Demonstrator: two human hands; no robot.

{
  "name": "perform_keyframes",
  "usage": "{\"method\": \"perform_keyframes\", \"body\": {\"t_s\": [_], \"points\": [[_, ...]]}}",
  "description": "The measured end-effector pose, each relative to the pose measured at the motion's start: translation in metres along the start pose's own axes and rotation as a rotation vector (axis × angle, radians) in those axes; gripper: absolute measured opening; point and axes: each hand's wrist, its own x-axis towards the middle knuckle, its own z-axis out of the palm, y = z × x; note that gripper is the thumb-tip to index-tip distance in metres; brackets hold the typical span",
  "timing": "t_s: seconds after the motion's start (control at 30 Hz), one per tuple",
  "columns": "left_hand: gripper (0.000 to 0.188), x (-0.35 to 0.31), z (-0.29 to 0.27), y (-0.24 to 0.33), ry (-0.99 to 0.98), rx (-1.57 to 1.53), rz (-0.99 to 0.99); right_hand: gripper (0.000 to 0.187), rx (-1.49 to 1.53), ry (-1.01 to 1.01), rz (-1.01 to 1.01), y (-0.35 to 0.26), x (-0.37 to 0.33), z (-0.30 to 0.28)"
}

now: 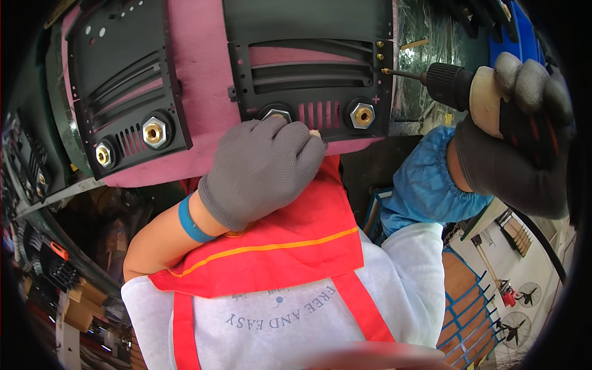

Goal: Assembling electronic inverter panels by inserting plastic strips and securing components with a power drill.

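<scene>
Two black slotted panels lie on the pink worktop [200, 68]; the left panel [123, 65] sits well apart from me, while the middle panel [302, 18] lies straight ahead, reaching across between my hands; my left grip [262, 169] rests with curled fingers at its lower edge, partly over the left hex fitting [276, 113], and I cannot tell whether it pinches anything underneath; if that hold is slack, I judge the panel could skid or twist under a sideways push; further right, a brass-coloured piece [385, 71] sits at the tip of the bit [407, 75], just by the panel's right edge, contact unclear; a slanted bit could slip and scratch the black face, or shed the piece; my right grip [530, 92] is clamped round the power driver [447, 85], and a wavering wrist would be the likely cause; the middle panel itself looks dark and smooth, with small holes down its left margin, long curved slots showing pink through them, then short upright slots; beyond these, the right hex fitting [362, 115] has a silvery nut round a brass centre, and two brass-coloured screw heads [380, 44] dot the right margin.
</scene>
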Motion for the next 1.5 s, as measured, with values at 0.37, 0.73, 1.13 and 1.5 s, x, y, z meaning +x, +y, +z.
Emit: {"method": "perform_keyframes", "body": {"t_s": [0.37,0.73,1.13,1.5], "points": [[0.029,-0.002,0.005,0.0,0.079,0.049,0.017,0.028,0.013,0.018,0.001,0.004,-0.007,-0.008],[0.031,-0.003,-0.005,-0.003,0.0,-0.016,0.036,0.027,0.033,0.003,0.013,0.007,-0.007,-0.014],[0.026,-0.008,-0.005,-0.002,-0.085,0.014,0.027,0.026,0.029,-0.027,0.027,0.009,-0.005,-0.014],[0.023,-0.005,-0.004,0.001,-0.071,-0.038,0.012,0.026,0.055,-0.084,0.037,0.003,-0.001,-0.009]]}}
